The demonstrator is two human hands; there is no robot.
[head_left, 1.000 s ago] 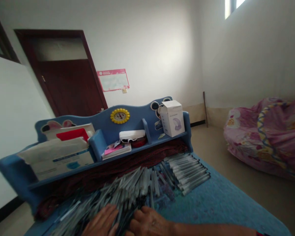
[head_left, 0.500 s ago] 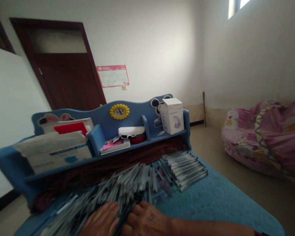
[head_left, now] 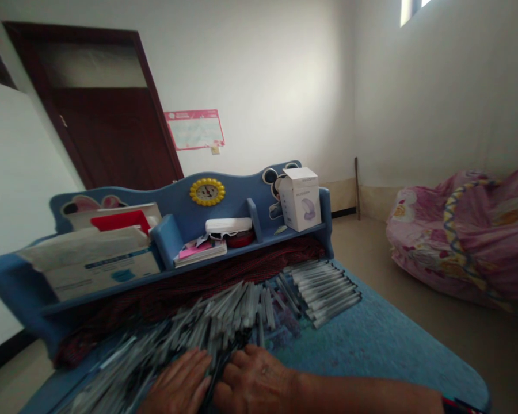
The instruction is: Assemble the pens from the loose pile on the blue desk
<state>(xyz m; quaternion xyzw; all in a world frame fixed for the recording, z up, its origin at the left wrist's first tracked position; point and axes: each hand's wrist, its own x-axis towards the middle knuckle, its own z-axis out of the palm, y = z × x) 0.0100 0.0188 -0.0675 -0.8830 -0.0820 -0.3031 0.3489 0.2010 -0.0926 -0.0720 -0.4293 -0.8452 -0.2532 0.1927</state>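
Note:
My left hand (head_left: 178,384) lies at the bottom of the view, fingers stretched out flat over a heap of slim pens (head_left: 132,363). Beside it, my right hand (head_left: 254,379) has its fingers curled down. Dark slender pieces (head_left: 216,376) show in the gap between the two hands; what the right fingers grip is hidden underneath. Just beyond the hands, a pile of clear-barrelled pens (head_left: 237,310) fans out. Farther right, more pens (head_left: 326,292) lie side by side in a neat row, dark tips to the right.
All this lies on a blue tabletop (head_left: 397,339). Dark red checked cloth (head_left: 280,259) runs along the back, below a blue shelf (head_left: 164,184) holding a white box (head_left: 302,201), a carton (head_left: 107,270) and booklets (head_left: 201,253). A pink floral bundle (head_left: 418,230) stands at right.
The view has shifted slightly, so the furniture sits a little higher and farther left. Both hands stay close together at the pens with almost the same pose.

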